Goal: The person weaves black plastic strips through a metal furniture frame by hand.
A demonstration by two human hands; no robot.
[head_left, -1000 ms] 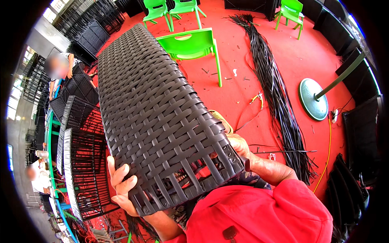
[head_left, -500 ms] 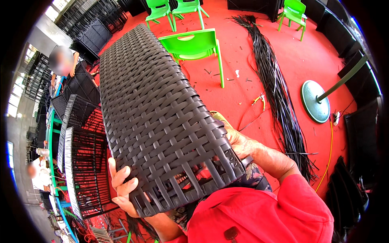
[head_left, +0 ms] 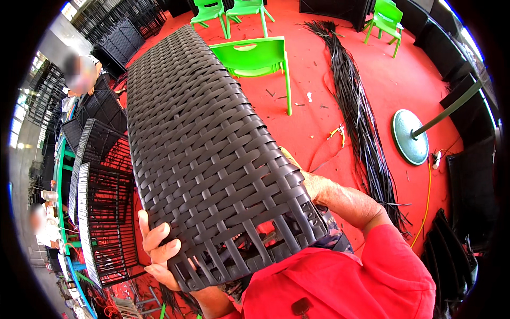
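Head cam: person holds a large dark woven wicker panel point(head_left: 202, 154) up in front of them, long axis running away from the body toward top-left, near end w/ the weave unfinished – bare vertical strands showing along the lower edge. Left hand point(head_left: 159, 252) grips the panel's near-left corner, fingers curled over the top face at the edge, thumb side below; closed on it. Right hand point(head_left: 313, 183) is at the panel's near-right edge, mostly hidden behind the weave; touching it, but can't tell how far the fingers are closed. Right forearm runs back to a red sleeve point(head_left: 393, 266) at bottom right. Panel is off the floor, tilted, held over the person's lap. Around: red floor point(head_left: 329, 117), green plastic chair point(head_left: 257, 58) just beyond the panel's right side, more green chairs further back. Long bundle of black wicker strands point(head_left: 361, 117) lies on the floor to the right, round grey-green stand base point(head_left: 410, 135) near it. Black wire/wicker frames point(head_left: 103, 212) stacked at left, another person point(head_left: 79, 74) beyond them.
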